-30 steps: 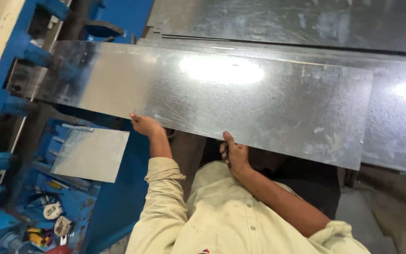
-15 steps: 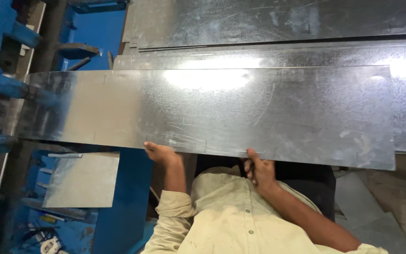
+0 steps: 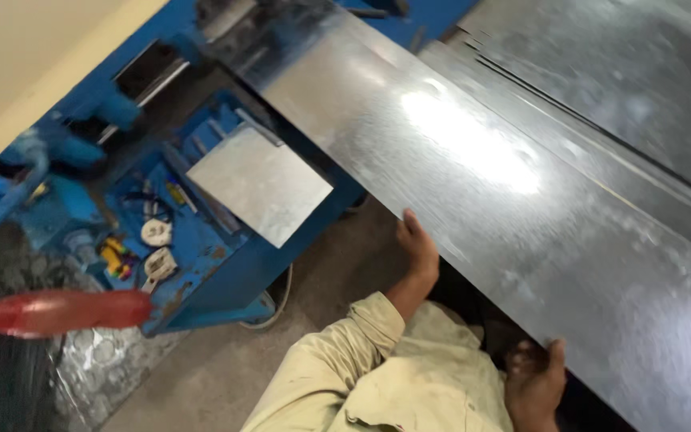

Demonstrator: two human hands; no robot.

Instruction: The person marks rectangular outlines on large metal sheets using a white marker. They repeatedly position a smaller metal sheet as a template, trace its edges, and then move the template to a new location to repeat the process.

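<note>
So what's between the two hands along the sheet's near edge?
Head view: only the sheet's bare edge between left hand and right hand, with the cream shirt beneath.

Metal workshop: steel sheets (image 3: 521,184), blue machine (image 3: 225,264)

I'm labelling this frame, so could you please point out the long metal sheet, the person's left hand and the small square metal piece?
long metal sheet (image 3: 473,152), head view, bright glare patch.
left hand (image 3: 419,250), head view, back of hand.
small square metal piece (image 3: 261,184), head view, centre of face.
</note>
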